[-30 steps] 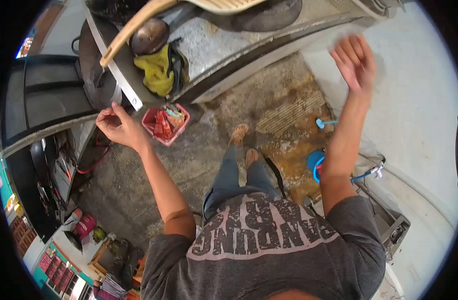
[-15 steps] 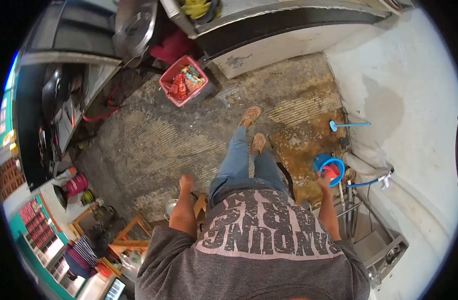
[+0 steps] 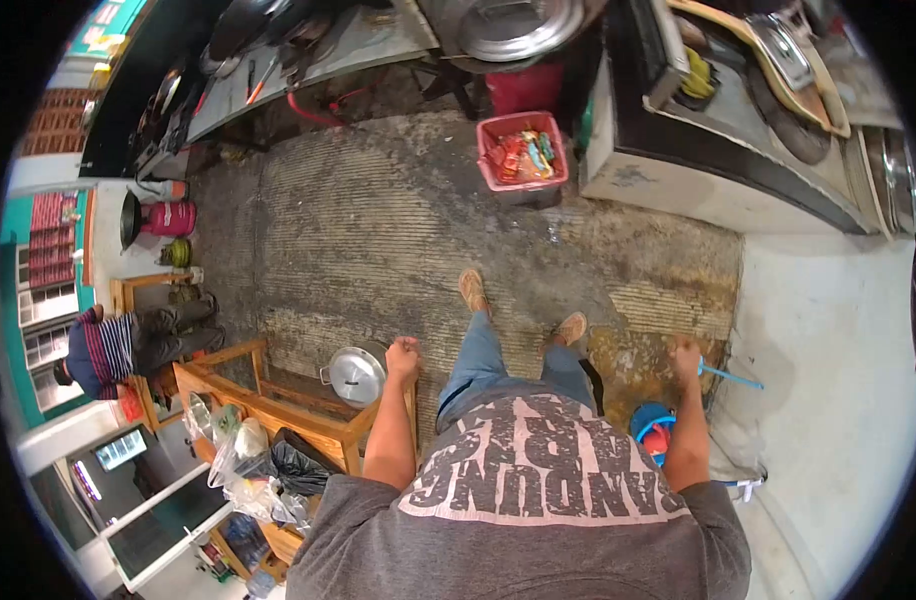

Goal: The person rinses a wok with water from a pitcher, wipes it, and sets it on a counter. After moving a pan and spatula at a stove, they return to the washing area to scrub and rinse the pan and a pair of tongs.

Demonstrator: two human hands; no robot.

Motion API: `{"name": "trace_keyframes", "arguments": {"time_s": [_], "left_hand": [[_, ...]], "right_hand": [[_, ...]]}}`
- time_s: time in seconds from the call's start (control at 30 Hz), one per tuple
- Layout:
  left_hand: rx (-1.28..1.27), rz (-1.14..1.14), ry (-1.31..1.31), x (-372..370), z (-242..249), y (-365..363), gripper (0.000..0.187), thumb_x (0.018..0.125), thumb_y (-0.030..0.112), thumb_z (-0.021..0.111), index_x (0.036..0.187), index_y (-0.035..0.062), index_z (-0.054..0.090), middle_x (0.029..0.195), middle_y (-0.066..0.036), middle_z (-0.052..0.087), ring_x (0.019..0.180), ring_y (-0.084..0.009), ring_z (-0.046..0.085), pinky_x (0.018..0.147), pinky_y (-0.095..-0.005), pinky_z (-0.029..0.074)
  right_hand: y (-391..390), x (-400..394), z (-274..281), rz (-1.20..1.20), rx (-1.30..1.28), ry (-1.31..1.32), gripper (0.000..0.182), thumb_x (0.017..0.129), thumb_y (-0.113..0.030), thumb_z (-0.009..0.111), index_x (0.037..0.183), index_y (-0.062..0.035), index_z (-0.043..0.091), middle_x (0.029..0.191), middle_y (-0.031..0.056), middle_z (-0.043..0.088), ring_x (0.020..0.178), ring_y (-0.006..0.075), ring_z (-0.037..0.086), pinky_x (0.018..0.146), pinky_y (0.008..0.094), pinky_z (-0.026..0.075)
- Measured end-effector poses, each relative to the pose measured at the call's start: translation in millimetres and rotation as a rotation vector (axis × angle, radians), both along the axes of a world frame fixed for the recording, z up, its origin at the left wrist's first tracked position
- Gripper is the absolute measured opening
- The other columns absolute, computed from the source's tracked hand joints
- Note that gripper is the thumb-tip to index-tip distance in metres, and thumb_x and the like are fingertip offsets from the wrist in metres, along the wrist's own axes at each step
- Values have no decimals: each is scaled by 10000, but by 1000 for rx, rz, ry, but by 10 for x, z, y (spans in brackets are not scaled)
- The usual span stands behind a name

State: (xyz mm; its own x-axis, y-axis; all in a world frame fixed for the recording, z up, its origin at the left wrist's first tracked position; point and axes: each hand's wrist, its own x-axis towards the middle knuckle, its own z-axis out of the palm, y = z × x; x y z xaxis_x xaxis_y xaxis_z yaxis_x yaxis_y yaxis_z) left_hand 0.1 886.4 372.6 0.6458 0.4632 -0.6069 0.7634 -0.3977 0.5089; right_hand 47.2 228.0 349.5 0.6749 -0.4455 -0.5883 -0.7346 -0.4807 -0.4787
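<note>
My left hand is curled closed in front of me, with nothing showing in it. Just left of it, at a lower level, stands a lidded metal pot beside a wooden frame. On the other side my right hand is also curled, and no object shows in it. A long blue handle appears beyond this hand, its near end partly covered. Below my right forearm is a blue bucket with a red item inside. Neither hand appears to touch these things.
Ahead stands a pink bin full of wrappers. A tiled counter juts out at right, and a cooking bench runs along the far left. Plastic bags lie on the wooden frame. Another person is at the left.
My view has turned left and my feet have stepped apart. Bin and counter now appear farther right. The lidded pot and wooden frame show more fully, and both hands sit farther forward.
</note>
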Motion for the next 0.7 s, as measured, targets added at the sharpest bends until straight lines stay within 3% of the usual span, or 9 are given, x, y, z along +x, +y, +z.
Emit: {"name": "trace_keyframes", "arguments": {"time_s": [0.23,0.3,0.33,0.37,0.43,0.47,0.6,0.63,0.7], "left_hand": [[34,47,-15,-188,-621,1515,263,616,88,635,879,75,619,694,-63,642,663,-204,625,654,-331,483],[79,130,56,-68,-114,1676,252,614,99,627,864,76,623,705,-80,644,698,-231,629,666,-338,481],[107,186,82,20,112,1730,250,612,101,622,860,76,623,708,-90,643,711,-244,630,674,-342,481],[89,253,58,-105,-110,1900,250,616,104,621,864,74,622,707,-96,642,711,-248,631,677,-344,481],[65,371,6,-501,-639,2310,250,623,110,620,870,71,620,704,-107,641,710,-257,633,684,-349,482],[79,336,58,-565,-605,2377,256,622,115,624,874,73,621,713,-111,641,724,-260,633,690,-352,482],[66,242,243,-521,-484,2443,268,628,149,630,888,85,624,745,-123,644,763,-271,630,708,-366,478],[-96,276,252,-497,-493,2474,250,640,150,621,880,85,619,770,-128,647,752,-268,633,691,-355,484],[-80,317,210,-529,-724,2477,222,651,138,615,865,78,614,768,-121,647,718,-245,637,671,-335,487]], "right_hand": [[1519,1475,-310,114,69,-74,234,867,-157,464,1009,-20,590,926,111,621,813,198,607,666,302,479],[2224,1731,-414,240,248,37,228,859,-118,450,993,9,584,981,131,607,894,211,596,705,312,481],[2647,1860,-305,372,259,82,240,848,-109,449,1006,18,578,981,128,608,877,210,596,701,313,481],[3048,1954,-153,499,272,130,253,838,-100,448,1019,27,571,981,124,610,861,208,597,697,314,481],[3574,2067,-148,487,356,144,274,831,-106,458,1046,28,560,965,134,612,824,202,595,698,327,475],[3791,2116,-146,476,400,152,286,827,-110,463,1060,29,554,957,139,613,805,199,593,699,333,472],[4150,2314,-70,628,151,149,319,823,-245,498,1015,-3,577,806,111,619,716,188,596,691,339,444],[4212,2341,57,654,121,143,329,849,-275,476,1020,-7,561,773,109,600,708,172,571,666,337,435],[4059,2496,-163,909,-6,247,351,860,-348,447,961,-36,571,752,114,599,663,192,564,632,335,425]]}}
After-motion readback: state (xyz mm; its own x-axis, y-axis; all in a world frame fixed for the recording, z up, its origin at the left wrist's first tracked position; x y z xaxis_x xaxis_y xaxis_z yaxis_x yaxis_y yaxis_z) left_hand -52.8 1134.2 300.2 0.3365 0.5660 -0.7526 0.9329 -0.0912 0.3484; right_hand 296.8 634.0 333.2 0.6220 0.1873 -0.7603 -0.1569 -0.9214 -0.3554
